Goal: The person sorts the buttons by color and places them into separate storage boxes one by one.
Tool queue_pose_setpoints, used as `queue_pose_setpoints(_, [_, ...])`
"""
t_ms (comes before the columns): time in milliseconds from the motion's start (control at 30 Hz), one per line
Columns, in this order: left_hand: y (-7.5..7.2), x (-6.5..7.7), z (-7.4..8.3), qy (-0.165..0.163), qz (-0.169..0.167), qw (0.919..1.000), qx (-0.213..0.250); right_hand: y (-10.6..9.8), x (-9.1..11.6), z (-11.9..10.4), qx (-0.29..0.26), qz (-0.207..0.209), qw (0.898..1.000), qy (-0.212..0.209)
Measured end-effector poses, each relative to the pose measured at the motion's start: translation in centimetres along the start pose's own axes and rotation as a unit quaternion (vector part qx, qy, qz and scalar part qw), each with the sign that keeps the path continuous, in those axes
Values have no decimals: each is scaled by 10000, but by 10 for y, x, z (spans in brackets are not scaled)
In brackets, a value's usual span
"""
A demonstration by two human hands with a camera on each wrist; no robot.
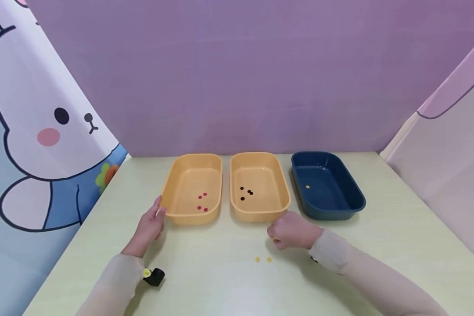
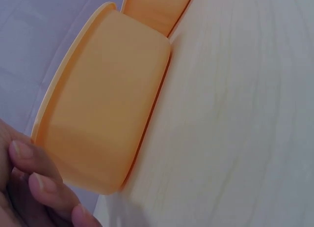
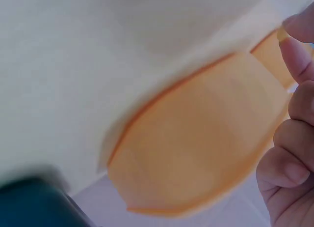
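My right hand (image 1: pixel 294 230) pinches a small yellow disc (image 3: pixel 283 34) between thumb and index finger, the other fingers folded in. It is above the table, just in front of the middle tray. Two more yellow discs, a left one (image 1: pixel 257 259) and a right one (image 1: pixel 269 260), lie on the table nearby. One yellow disc (image 1: pixel 307 187) is in the dark blue tray (image 1: pixel 332 215). My left hand (image 1: pixel 149 226) rests at the near left corner of the left yellow-orange tray (image 1: pixel 191 219), fingers loosely bent; whether they press on it, I cannot tell.
Several pinkish-red discs (image 1: pixel 199 208) lie in the left tray. The middle yellow-orange tray (image 1: pixel 260 217) has several black discs (image 1: pixel 242 199). The three trays stand side by side before a purple cloth backdrop (image 1: pixel 237 79). A black wrist device (image 1: pixel 155 277) sits at my left sleeve.
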State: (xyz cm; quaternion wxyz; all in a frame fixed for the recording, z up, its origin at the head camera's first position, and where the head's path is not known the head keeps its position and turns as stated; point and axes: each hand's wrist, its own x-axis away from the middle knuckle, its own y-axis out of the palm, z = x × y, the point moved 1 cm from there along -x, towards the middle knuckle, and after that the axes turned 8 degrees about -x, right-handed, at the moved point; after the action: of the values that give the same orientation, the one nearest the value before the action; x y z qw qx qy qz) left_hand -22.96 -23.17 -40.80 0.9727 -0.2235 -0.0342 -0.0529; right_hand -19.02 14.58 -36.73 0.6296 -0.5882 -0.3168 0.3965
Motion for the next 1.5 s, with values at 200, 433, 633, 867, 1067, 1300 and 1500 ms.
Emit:
queue_pose_setpoints(200, [-1,-1,7,-315,-115,9992,-220,-17,2,-1,482,461,9975,-218])
queue_pose_setpoints(433, [-2,-4,7,-252,-114,9994,-226,-34,4,1,715,716,9949,-34])
queue_pose_setpoints(633, [-1,-3,8,-310,-124,9994,-126,-47,7,10,911,483,9941,330])
queue_pose_setpoints(867, [0,-2,6,-331,-70,9993,-173,-57,11,20,528,651,9944,647])
queue_pose_setpoints(1067, [1,-1,7,-426,-94,9988,-206,-64,8,27,523,646,9938,735])
queue_pose_setpoints(1300, [-1,-3,7,-472,-115,9986,-211,-66,9,40,621,720,9907,969])
queue_pose_setpoints(1500, [-2,-2,6,-476,-88,9985,-274,-62,20,55,581,1061,9859,1160])
